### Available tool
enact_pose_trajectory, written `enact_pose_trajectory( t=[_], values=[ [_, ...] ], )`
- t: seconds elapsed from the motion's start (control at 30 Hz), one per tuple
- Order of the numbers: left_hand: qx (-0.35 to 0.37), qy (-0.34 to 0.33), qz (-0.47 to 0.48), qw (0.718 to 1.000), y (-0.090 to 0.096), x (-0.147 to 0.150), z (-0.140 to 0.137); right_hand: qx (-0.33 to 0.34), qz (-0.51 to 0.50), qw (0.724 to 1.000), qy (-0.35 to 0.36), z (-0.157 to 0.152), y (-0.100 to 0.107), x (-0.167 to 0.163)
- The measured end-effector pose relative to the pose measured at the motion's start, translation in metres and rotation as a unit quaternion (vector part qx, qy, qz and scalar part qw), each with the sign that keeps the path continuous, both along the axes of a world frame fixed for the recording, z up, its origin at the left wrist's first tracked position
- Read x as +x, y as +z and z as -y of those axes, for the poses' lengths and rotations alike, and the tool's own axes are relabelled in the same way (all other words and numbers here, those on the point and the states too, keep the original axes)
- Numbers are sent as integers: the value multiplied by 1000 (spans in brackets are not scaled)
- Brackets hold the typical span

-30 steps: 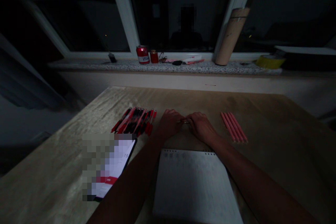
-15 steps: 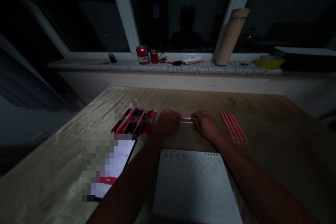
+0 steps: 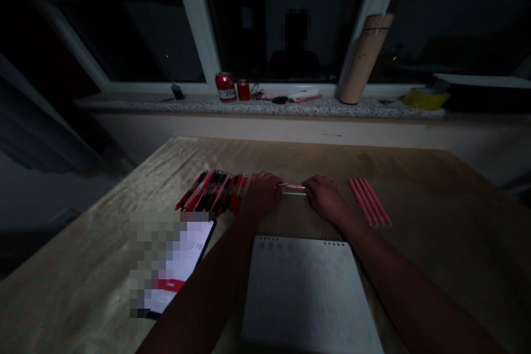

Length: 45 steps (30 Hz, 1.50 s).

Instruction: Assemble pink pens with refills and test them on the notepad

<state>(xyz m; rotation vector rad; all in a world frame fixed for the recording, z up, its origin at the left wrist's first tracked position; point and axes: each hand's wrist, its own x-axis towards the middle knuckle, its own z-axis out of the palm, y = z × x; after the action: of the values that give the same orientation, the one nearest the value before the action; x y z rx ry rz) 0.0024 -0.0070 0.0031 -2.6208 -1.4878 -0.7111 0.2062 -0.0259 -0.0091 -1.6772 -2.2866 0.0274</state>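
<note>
Pink slender plastic-looking pen point(image 3: 295, 187) spans crosswise between the hands, beyond the white spiral-bound notepad point(image 3: 307, 293); whether it touches the tan surface point(image 3: 298, 218) cannot be told. Judged light, stiff, slippery; grip near its ends. Left hand point(image 3: 264, 193) and right hand point(image 3: 326, 196): fingers curled narrow, each holding one end.

Smooth plastic pens point(image 3: 212, 191); matt paper notepad point(image 3: 309, 290).
</note>
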Motion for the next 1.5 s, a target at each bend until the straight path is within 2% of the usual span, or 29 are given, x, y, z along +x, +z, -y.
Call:
enact_pose_trajectory(
  t=[0.23, 0.5, 1.13, 1.5],
  values=[
    [-1, 13, 4, 1000, -1, -1, 0, -3, 16, 1000, -20, 1, 3, -2],
    [10, 42, 14, 999, 0, -4, -1, 29, -27, 999, -5, 2, 6, -3],
    [-4, -29, 8, 1000, 1, -1, -1, 49, -30, 998, 25, 5, 9, -6],
    [-15, -37, 19, 999, 2, 0, -1, 60, -47, 996, 48, 4, 6, -6]
  ],
)
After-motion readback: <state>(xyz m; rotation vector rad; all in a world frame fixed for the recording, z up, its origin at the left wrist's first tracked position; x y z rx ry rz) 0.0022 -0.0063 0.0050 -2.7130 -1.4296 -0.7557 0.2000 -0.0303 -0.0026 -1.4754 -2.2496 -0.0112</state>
